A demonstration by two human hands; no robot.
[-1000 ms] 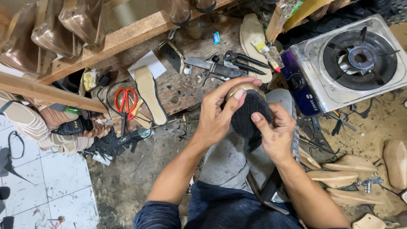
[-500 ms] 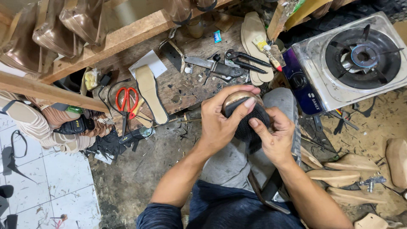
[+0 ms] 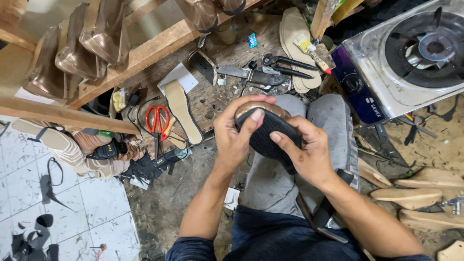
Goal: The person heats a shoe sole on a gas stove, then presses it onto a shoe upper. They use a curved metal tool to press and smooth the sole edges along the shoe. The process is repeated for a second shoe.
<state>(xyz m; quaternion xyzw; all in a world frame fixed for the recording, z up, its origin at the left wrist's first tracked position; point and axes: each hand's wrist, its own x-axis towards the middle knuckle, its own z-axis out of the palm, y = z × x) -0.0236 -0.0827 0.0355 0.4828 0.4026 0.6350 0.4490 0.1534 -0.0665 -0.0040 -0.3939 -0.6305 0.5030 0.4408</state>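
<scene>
A shoe with a black textured sole (image 3: 270,137) and a shiny bronze upper rests sole-up over my knees, which are in grey trousers. My left hand (image 3: 237,133) wraps its toe end, thumb pressed on the sole's edge. From the other side my right hand (image 3: 309,152) grips it, the fingers laid on the black sole. Both hands clasp the same shoe close together.
A gas stove (image 3: 411,58) stands at the right. Red-handled scissors (image 3: 157,121), a beige insole (image 3: 181,111), black pliers (image 3: 287,65) and a knife lie on the wooden board. Bronze shoes (image 3: 72,48) hang on a wooden rack at left. Wooden lasts (image 3: 420,193) lie at right.
The shoe has been tilted slightly and my left thumb has slid along the sole's edge; both hands stay on it.
</scene>
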